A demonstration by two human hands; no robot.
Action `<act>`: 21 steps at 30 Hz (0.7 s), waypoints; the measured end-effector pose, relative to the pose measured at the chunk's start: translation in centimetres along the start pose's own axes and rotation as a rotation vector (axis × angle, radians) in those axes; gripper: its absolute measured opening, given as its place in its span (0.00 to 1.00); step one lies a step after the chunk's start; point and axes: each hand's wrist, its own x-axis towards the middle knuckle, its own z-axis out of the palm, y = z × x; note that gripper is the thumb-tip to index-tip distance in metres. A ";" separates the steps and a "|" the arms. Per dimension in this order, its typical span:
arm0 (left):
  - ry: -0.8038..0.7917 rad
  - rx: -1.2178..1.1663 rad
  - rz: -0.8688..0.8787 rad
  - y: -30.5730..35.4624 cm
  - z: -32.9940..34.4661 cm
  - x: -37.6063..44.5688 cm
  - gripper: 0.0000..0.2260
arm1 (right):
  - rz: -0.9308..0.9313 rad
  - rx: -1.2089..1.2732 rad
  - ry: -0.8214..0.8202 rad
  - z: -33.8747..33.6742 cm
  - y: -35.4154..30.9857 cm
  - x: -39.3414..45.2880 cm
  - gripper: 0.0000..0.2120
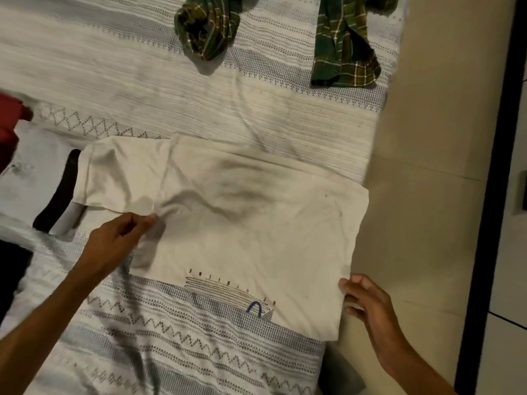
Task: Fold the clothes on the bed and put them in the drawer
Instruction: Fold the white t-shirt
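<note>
Cream T-shirt lay spread across the bed, already doubled lengthwise, printed side partly showing at the near edge. Left hand pinched the cloth between thumb and fingertips at the seam just below the sleeve; right hand gripped the hem corner with fingers curled round its edge, beyond the bed's side. Step in hand judged to be squaring the shirt before the next fold. To do it well: draw both hands apart lightly to pull out the creases running between them, tuck the sleeve inward over the body, then carry the hem across toward the left hand with edges matched. Two green plaid garments lay unfolded well beyond both hands; a white and black piece lay just outside the left hand. No drawer was in view.
</note>
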 end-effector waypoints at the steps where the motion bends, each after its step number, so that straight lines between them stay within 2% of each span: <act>1: -0.023 0.004 -0.007 -0.6 0.0 -0.9 0.27 | -0.002 -0.020 -0.004 0.2 0.9 -0.9 0.04; 3: -0.096 -0.011 0.010 -1.6 0.0 -2.2 0.27 | -0.011 -0.025 -0.022 0.7 2.1 -2.3 0.02; 5: -0.157 -0.057 0.033 -2.4 0.2 -3.2 0.28 | -0.024 0.012 -0.027 1.0 3.1 -3.2 0.04; 7: -0.176 -0.118 0.039 -3.3 0.3 -4.0 0.24 | -0.046 0.023 -0.002 1.3 3.9 -4.0 0.06; 11: -0.100 -0.134 0.049 -4.7 0.4 -4.9 0.17 | -0.054 0.002 0.016 1.4 5.4 -5.0 0.08; 15: -0.119 -0.256 -0.025 -5.5 0.6 -5.2 0.13 | -0.023 -0.059 -0.019 0.4 7.2 -5.4 0.12; 18: -0.080 -0.300 -0.017 -5.7 1.0 -5.4 0.13 | -0.023 -0.089 -0.007 -0.5 8.4 -5.4 0.15; 21: -0.016 -0.307 0.024 -5.7 1.1 -5.6 0.13 | -0.029 -0.145 -0.061 -1.1 9.1 -5.6 0.16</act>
